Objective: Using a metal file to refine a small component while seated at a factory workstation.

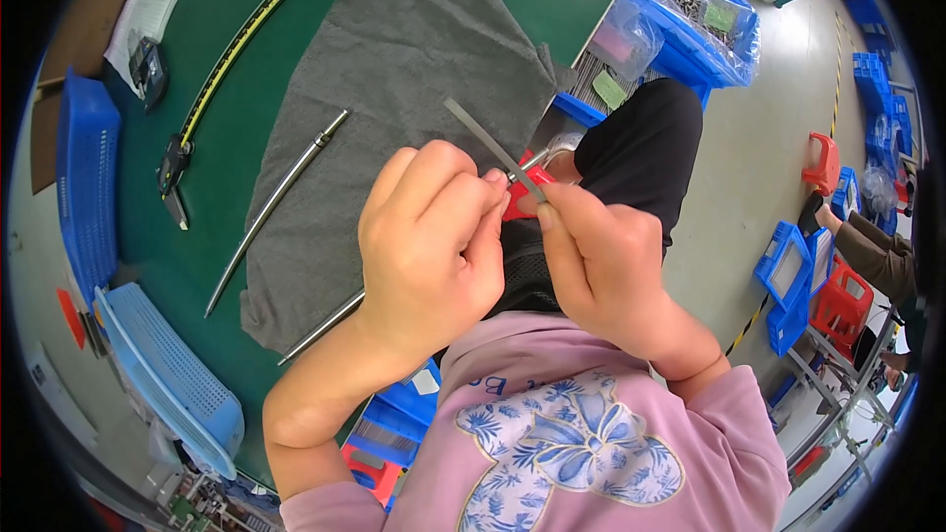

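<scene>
Your left hand is curled, its thumb and fingertips pinching a slim metal rod close to its far right end, which pokes out just past your fingers. Your right hand pinches the near end of a flat grey strip between thumb and forefinger, and the strip slants far and left across the rod's end. The rod's tapered near left end shows over the grey cloth on the desk. A second rod lies on that cloth, to the left of your hands.

The step in hand looks like working the strip on the rod's end, though that is a judgement. The next move would seem to call for a steady left pinch, so the rod doesn't roll, and light control of the strip's angle.

Your left hand and forearm cover the rod's middle; the two visible parts line up, so they appear to belong to one piece. You can't tell from this angle whether strip and rod touch or one merely passes above the other. The strip's gripped end is hidden in your right hand, and the red thing behind your fingertips is mostly covered.
</scene>
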### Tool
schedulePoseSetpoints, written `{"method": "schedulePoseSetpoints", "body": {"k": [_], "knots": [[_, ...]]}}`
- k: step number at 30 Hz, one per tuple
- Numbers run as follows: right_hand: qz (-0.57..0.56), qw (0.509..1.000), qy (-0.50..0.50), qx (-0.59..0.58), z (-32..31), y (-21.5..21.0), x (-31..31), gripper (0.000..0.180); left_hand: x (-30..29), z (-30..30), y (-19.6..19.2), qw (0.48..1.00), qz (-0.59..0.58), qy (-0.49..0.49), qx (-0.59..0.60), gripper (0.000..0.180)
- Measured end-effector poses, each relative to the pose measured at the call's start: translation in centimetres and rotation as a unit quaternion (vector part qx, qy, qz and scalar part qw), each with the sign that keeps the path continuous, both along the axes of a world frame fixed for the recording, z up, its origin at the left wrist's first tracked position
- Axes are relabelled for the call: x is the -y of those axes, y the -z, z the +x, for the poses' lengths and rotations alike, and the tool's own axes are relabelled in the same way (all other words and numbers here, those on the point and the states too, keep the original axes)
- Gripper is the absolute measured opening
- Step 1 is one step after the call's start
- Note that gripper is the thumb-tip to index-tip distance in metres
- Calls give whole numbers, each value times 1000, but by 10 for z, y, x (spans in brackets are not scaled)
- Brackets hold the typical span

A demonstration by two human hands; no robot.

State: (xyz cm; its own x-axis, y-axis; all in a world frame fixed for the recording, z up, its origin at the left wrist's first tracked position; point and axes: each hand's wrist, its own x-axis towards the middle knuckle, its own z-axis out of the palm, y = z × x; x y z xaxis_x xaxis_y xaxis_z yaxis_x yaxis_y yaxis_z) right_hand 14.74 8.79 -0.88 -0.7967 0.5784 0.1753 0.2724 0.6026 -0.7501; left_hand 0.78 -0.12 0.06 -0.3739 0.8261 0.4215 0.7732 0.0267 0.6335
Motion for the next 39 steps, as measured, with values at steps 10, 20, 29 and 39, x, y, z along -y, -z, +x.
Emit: {"method": "schedulePoseSetpoints", "body": {"k": [10, 20, 29, 39], "knots": [[38, 998, 10, -39, 6, 18, 4, 9, 0, 0, 1, 1000, -1, 0, 3, 16], [26, 996, 14, -90, 9, 37, 12, 10, -1, -1, 0, 1000, -3, 0, 3, 15], [19, 990, 30, -136, -2, 48, 16, 17, -2, -1, -1, 1000, 1, 6, 4, 16], [45, 986, 18, -158, -5, 57, 10, 18, -1, -2, 0, 1000, -1, 9, -5, 16]]}}
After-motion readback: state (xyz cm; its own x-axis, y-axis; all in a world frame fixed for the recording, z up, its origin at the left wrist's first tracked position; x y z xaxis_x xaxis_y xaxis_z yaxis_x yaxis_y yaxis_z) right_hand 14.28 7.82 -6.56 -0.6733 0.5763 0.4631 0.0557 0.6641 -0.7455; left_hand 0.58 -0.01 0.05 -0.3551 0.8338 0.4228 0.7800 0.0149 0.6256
